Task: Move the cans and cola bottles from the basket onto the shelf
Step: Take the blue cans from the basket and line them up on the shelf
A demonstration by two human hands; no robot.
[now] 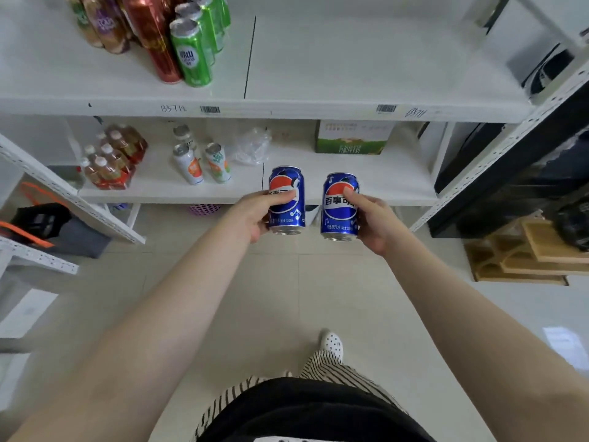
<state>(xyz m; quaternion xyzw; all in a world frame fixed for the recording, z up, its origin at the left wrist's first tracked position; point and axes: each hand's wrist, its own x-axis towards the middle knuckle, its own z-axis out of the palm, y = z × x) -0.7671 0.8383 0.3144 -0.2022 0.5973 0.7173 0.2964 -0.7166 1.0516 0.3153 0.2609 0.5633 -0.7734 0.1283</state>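
Head view: left hand (255,215) and right hand (371,218) each wrap fingers round an upright blue can (287,199), second can (340,207), in mid-air before the lower shelf's (350,194) front edge. Risk: the cans sit just beside each other and could knock, or catch that edge, loosening a grip.

Bare forearms, a black top (306,409), striped trousers (331,371) and a white spotted shoe (332,341).

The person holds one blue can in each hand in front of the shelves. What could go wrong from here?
1. Both hands are full: the left hand and right hand each grip a blue can by its side, so neither could catch a slip.
2. On the lower shelf, the white bottles stand near the free spot and might be knocked.
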